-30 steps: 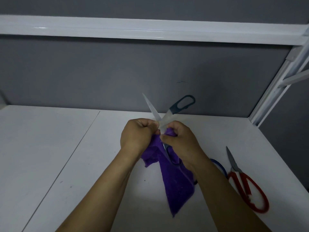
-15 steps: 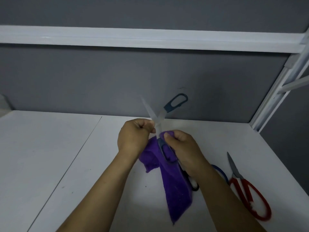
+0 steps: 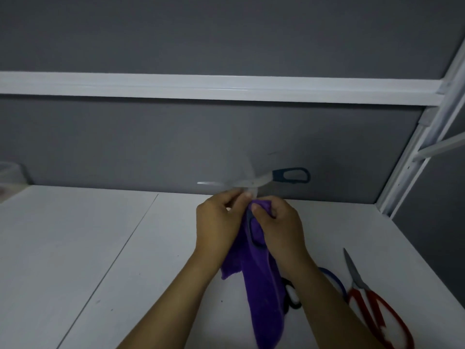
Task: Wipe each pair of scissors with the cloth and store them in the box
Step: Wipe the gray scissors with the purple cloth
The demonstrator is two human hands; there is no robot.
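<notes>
I hold the dark-blue-handled steel scissors (image 3: 276, 176) up over the white table (image 3: 100, 248), spread wide open. One handle loop sticks out toward three o'clock from my knuckles. One blade runs toward nine o'clock and the other rises toward twelve, both too blurred for me to read their edges. My left hand (image 3: 219, 220) has its fingers curled tight and pinching the metal just by the pivot. My right hand (image 3: 281, 227) is curled round the bunched top of the purple terry cloth (image 3: 261, 285) and the lower handle loop, thumb pressed on the plastic, while the rest of the cloth hangs toward six o'clock. To wipe well, I judge I should fold a thick pad of cloth over the spine of one blade and draw it from pivot to tip, never toward the pivot and never with a bare fingertip on the edge. I should then do the second blade and the joint, where grime tends to sit. The left-hand pinch is the anchor, so it should stay firm and the blades should not swing shut on the cloth. The red-handled scissors (image 3: 357, 280) lie flat at four o'clock, with a blue handle loop (image 3: 337, 280) showing from beneath my right forearm, so more wiping seems to remain. A pale translucent container (image 3: 10, 172) sits at the far nine o'clock edge; I cannot tell whether it is the box.
</notes>
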